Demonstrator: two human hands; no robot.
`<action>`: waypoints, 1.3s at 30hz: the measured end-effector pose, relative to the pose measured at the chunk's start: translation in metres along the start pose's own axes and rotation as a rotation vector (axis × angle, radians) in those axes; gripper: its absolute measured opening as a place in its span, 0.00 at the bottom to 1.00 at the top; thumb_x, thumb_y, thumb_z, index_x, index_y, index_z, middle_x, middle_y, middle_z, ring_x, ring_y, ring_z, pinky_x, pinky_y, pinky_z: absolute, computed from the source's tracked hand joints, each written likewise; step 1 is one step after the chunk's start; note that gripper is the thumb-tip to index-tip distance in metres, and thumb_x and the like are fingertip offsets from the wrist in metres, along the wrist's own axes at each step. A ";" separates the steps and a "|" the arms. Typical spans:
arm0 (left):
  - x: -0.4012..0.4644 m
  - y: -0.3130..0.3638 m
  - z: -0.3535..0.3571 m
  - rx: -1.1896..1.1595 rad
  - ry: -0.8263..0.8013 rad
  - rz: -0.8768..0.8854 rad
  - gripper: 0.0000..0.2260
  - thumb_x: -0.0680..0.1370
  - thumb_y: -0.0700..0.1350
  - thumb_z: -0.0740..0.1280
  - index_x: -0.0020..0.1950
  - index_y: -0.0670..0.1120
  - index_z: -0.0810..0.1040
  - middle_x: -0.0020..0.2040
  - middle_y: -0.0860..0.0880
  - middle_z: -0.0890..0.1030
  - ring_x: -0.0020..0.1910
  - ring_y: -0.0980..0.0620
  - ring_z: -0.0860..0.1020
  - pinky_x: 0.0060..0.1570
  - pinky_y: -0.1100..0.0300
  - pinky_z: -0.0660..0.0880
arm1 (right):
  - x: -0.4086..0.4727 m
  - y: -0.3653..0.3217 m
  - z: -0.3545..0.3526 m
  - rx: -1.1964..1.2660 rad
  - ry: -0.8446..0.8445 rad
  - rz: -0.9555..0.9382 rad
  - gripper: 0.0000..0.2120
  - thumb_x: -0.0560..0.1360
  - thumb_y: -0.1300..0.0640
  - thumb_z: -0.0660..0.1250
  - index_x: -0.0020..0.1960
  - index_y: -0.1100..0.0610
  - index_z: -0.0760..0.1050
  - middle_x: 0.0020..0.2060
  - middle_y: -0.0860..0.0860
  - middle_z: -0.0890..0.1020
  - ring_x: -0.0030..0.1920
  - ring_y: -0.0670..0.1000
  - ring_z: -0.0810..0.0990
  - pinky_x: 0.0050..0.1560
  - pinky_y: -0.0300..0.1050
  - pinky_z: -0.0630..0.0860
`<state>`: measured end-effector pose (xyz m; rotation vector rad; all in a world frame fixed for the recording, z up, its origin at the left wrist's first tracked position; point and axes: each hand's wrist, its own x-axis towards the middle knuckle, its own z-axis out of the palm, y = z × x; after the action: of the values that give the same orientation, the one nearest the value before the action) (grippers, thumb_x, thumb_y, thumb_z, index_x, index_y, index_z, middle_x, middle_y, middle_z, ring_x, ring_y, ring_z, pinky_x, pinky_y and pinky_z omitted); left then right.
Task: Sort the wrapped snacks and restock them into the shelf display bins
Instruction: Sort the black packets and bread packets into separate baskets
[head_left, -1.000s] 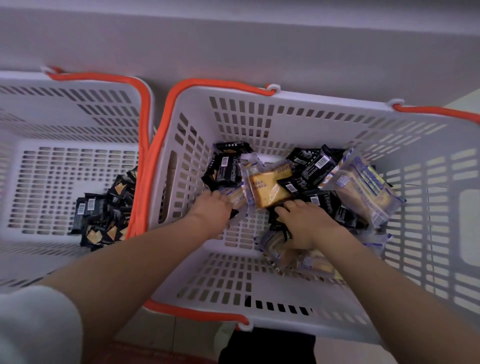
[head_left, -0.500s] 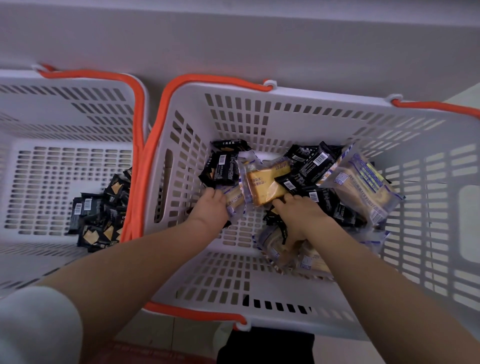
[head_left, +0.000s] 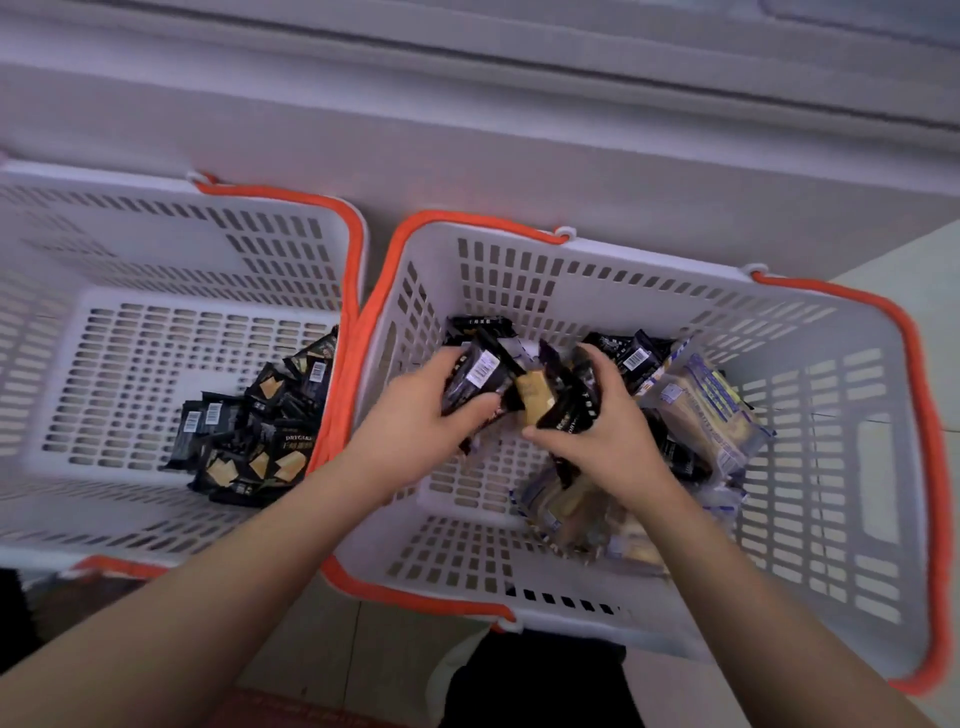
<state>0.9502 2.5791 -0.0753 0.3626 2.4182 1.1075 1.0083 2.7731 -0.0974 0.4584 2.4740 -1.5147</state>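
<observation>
Two white slotted baskets with orange handles stand side by side. The right basket (head_left: 519, 270) holds mixed snacks: black wrapped packs (head_left: 631, 353) and clear packs with yellow cake (head_left: 711, 415). My left hand (head_left: 415, 426) grips a black pack with a barcode label (head_left: 480, 371) lifted off the basket floor. My right hand (head_left: 602, 431) grips black packs (head_left: 569, 400) beside it, with a yellow cake piece showing between the two hands. The left basket (head_left: 156, 249) holds a pile of only black packs (head_left: 254, 436) in its right corner.
A pale grey shelf base or wall (head_left: 519, 130) runs behind both baskets. More clear cake packs (head_left: 571, 509) lie under my right forearm. Light floor tiles (head_left: 332, 639) and a dark shoe show below the baskets.
Both hands have closed on black packs and lifted them together toward the basket's middle. The camera view has shifted, showing more of the left basket.
</observation>
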 end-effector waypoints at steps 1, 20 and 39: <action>-0.006 -0.001 -0.010 -0.131 0.050 -0.025 0.14 0.75 0.53 0.66 0.60 0.57 0.71 0.44 0.65 0.77 0.42 0.70 0.75 0.39 0.76 0.70 | 0.001 -0.017 0.004 0.017 -0.023 -0.023 0.45 0.60 0.48 0.78 0.70 0.45 0.59 0.53 0.23 0.64 0.50 0.18 0.64 0.47 0.14 0.61; -0.092 -0.126 -0.114 -0.267 0.502 -0.506 0.12 0.73 0.45 0.68 0.56 0.46 0.75 0.48 0.49 0.81 0.47 0.49 0.79 0.41 0.57 0.72 | 0.030 -0.158 0.190 -1.291 -0.540 -0.676 0.39 0.70 0.43 0.69 0.72 0.58 0.57 0.64 0.56 0.72 0.64 0.58 0.71 0.60 0.52 0.67; -0.047 -0.018 -0.065 0.076 0.092 0.299 0.10 0.77 0.40 0.62 0.57 0.43 0.77 0.53 0.48 0.78 0.53 0.53 0.75 0.53 0.61 0.69 | 0.031 -0.060 0.052 -0.899 -0.177 -0.372 0.15 0.77 0.58 0.60 0.63 0.57 0.71 0.61 0.53 0.74 0.62 0.54 0.71 0.60 0.48 0.69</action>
<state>0.9569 2.5058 -0.0380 0.7328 2.5502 1.1790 0.9585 2.7060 -0.0816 -0.2916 2.8308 -0.3522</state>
